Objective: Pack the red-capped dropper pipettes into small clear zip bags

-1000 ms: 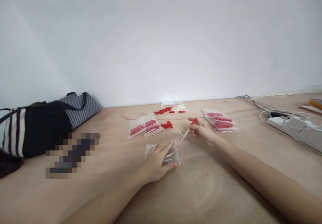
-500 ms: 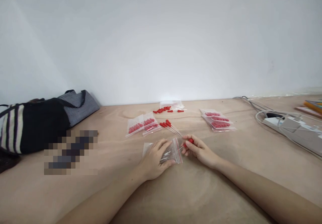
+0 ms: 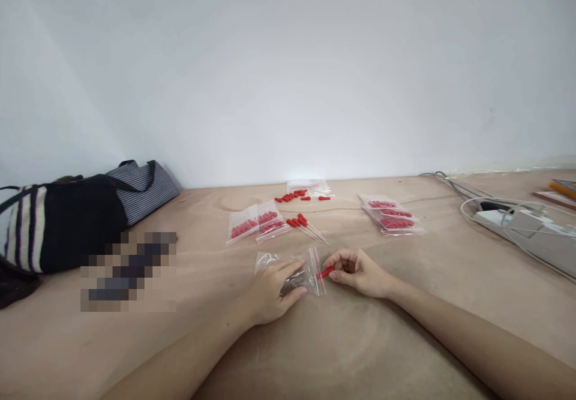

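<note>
A clear zip-lock bag [image 3: 314, 277] with a red line along its mouth lies flat on the table in front of me. My left hand [image 3: 276, 286] rests over it and holds it down, thumb and fingers on its upper face. At the mouth, my right hand [image 3: 353, 273] pinches a red-bulbed dropper [image 3: 326, 273] between thumb and fingertips. The bulb's front reaches the bag's red line; its thin tube is hard to make out. Several loose droppers [image 3: 302, 220] with red bulbs and thin pale tubes lie just beyond the bag.
Filled bags of red bulbs lie beyond my left hand [image 3: 243, 228] and to the right [image 3: 396, 222]. Loose red bulbs [image 3: 290, 196] lie near the wall beside another clear bag [image 3: 310, 186]. A cloth bag [image 3: 81, 220] sits left; a power strip [image 3: 526, 232] with cables sits right.
My right hand has shifted slightly down, and the dropper in it has moved left, its red bulb now at the bag's mouth. My left hand stays on the bag.
</note>
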`<state>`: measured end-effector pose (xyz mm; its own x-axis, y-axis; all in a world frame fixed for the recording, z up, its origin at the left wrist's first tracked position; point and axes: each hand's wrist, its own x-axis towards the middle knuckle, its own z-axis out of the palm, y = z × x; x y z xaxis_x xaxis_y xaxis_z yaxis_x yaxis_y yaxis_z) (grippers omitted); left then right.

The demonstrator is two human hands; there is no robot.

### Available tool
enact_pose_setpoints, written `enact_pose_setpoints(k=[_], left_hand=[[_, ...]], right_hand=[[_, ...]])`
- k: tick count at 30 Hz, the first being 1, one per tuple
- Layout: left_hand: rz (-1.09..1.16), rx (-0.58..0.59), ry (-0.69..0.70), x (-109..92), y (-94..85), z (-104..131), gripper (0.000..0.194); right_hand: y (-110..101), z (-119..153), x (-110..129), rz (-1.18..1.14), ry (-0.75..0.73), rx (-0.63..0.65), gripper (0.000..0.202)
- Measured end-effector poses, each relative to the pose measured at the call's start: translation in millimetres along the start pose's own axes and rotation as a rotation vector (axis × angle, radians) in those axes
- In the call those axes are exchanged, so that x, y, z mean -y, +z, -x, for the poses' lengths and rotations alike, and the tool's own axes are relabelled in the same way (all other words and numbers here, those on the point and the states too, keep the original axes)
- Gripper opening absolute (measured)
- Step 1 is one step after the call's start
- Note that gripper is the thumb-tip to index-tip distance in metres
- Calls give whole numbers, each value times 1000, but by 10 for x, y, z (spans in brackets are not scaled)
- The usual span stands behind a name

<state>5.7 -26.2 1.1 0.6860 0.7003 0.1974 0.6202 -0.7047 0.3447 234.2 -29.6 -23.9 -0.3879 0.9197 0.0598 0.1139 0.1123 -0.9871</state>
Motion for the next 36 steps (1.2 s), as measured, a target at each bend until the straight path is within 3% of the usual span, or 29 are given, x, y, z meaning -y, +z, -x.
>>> enact_pose_setpoints(k=[9, 19, 24, 26, 30, 33, 36], left_hand=[[101, -19, -10, -22, 87, -42, 53], [89, -48, 64, -30, 104, -65, 52], [4, -64, 81, -52, 71, -74, 51], [-58, -67, 98, -53, 32, -52, 51], [-116, -41, 96, -20, -28, 39, 49], [-98, -26, 45, 9, -37, 92, 50], [-48, 19, 12, 11, -37, 99, 49]], right_hand=[[182, -102, 12, -136, -78, -58, 36], [259, -97, -13, 67, -89, -89, 33], [142, -105, -10, 51, -108, -90, 35], [30, -142, -3, 51, -102, -152, 38], [-191, -396, -16, 169, 57, -466, 26], [-274, -719, -50, 213, 154, -507, 20], [-266, -1038, -65, 250, 233, -510, 26]])
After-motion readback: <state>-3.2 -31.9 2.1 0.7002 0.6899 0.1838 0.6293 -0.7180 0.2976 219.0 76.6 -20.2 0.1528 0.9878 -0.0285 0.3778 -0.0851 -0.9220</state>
